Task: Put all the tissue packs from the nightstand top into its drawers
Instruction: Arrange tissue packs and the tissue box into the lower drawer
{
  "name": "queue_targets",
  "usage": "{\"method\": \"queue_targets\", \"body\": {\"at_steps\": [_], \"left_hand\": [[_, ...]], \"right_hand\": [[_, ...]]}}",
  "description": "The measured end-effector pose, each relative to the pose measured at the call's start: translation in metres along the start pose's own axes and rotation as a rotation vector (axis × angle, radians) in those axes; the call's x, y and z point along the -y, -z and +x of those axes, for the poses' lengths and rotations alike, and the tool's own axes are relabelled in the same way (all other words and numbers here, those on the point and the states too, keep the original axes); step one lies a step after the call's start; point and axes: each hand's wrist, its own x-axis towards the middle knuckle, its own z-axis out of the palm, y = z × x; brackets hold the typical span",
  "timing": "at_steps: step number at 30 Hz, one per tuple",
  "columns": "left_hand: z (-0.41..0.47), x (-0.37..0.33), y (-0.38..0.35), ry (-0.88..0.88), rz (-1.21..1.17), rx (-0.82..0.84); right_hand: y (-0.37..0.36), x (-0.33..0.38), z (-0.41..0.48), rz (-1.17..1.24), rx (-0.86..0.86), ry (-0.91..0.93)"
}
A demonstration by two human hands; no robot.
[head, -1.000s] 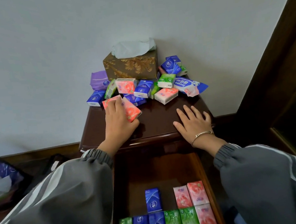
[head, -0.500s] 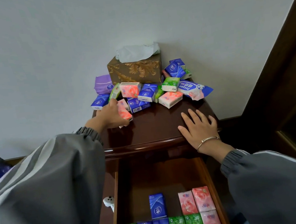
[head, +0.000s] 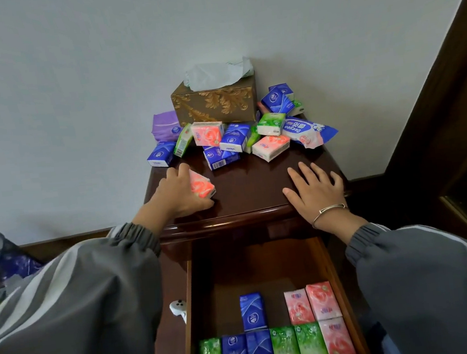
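Nearest to us, the open dark wooden drawer (head: 253,267) is holding the sorted goods: a front row of six small tissue packs (head: 284,347) is lying side by side – green, blue, blue, green, green, pink. Just behind them a lone blue tissue pack (head: 252,311) and two pink tissue packs (head: 312,304) are lying flat, the pink pair touching each other.

Moving up to the glossy dark brown nightstand top (head: 253,186), the left hand (head: 178,195) is curling round a pink-and-orange tissue pack (head: 203,187) near the front left corner, with the pack's underside at or just above the wood. The right hand (head: 315,189) is resting flat near the front right edge, fingers straight and spread, gripping nothing, with a thin silver bracelet (head: 329,211) sitting on the wrist.

Further back, a jumble of blue, green and pink tissue packs (head: 234,140) is crowding the rear of the top – a large blue-and-white wipes pack (head: 308,131) is lying at its right, a purple soft pack (head: 165,126) at its left. Behind them, a gold patterned tissue box (head: 214,104) is standing against the pale wall.
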Motion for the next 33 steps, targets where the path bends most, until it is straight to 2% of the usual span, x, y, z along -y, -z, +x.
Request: {"method": "queue_targets", "body": {"at_steps": [3, 7, 9, 14, 18, 21, 25, 27, 30, 33], "left_hand": [[-0.002, -0.012, -0.002, 0.118, -0.061, -0.012], [-0.019, -0.025, -0.015, 0.135, -0.147, -0.257], [-0.028, -0.025, -0.020, 0.111, -0.166, -0.315], [-0.055, -0.002, -0.022, 0.017, -0.191, -0.362], [-0.071, 0.045, -0.014, 0.110, -0.252, -0.453], [-0.071, 0.062, -0.012, 0.175, -0.276, -0.438], [-0.067, 0.058, -0.020, 0.195, -0.255, -0.472], [-0.066, 0.059, -0.023, 0.200, -0.236, -0.478], [-0.065, 0.063, -0.024, 0.185, -0.219, -0.481], [-0.066, 0.063, -0.024, 0.174, -0.205, -0.483]], "right_hand": [[0.002, 0.001, 0.000, 0.002, 0.008, 0.000], [0.005, 0.001, -0.001, 0.010, 0.021, -0.004], [0.005, 0.001, -0.001, 0.014, 0.025, -0.002], [0.005, -0.001, -0.004, 0.007, 0.018, -0.003], [0.003, 0.000, -0.006, 0.000, -0.014, -0.004], [0.010, 0.006, -0.003, 0.143, -0.021, -0.010], [0.029, 0.040, 0.004, 0.248, -0.287, 0.216], [0.044, 0.065, 0.021, 0.268, -0.349, 0.315], [0.061, 0.102, 0.060, 0.204, -0.275, 0.364], [0.069, 0.131, 0.100, 0.105, -0.235, 0.335]]}}
